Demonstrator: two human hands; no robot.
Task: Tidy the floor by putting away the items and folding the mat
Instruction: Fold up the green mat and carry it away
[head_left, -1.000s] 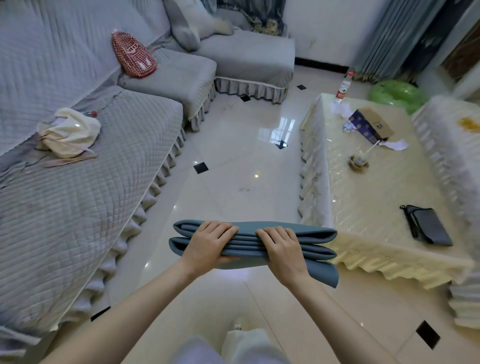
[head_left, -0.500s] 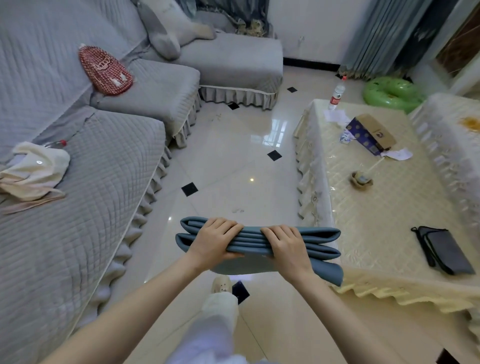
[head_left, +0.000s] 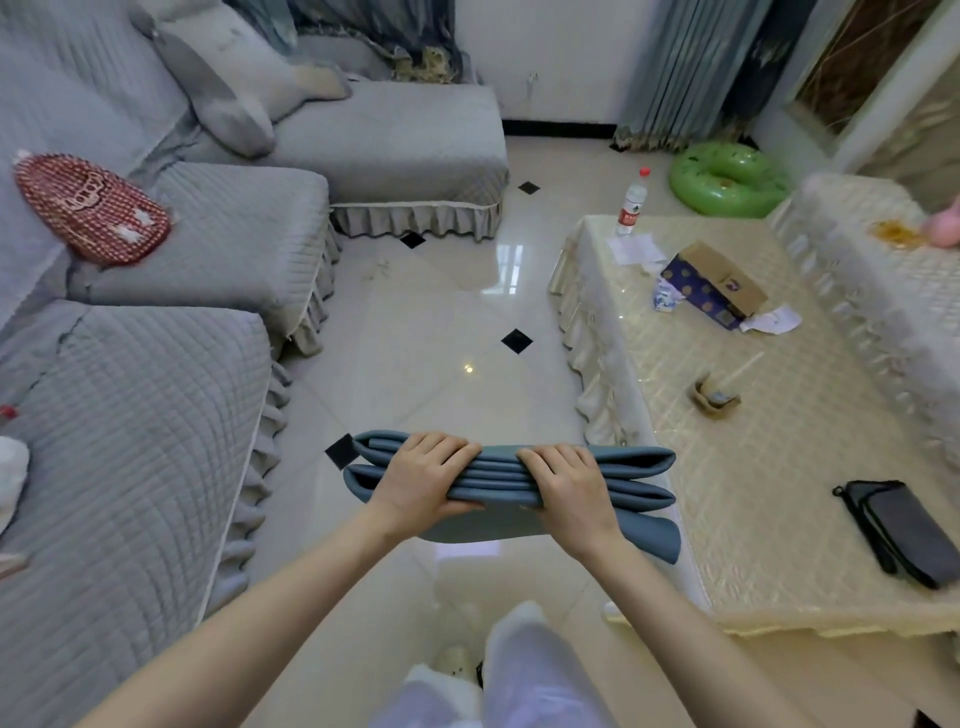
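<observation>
Head view shows two bare hands holding a folded blue mat (head_left: 504, 470) up in the air, over the shiny tile floor (head_left: 441, 332). The left hand (head_left: 423, 480) grips the mat near its left end, fingers curled over the top and thumb under. The right hand (head_left: 571, 486) grips it the same way, closer to the right end. The mat is folded into a few thick layers. Its long side runs left to right, and it lies flat. Its right end is just beside the near corner of the cream table (head_left: 779, 467). A grey sofa (head_left: 130, 415) stands on the left. A dark pouch (head_left: 904, 535) lies on the table.
</observation>
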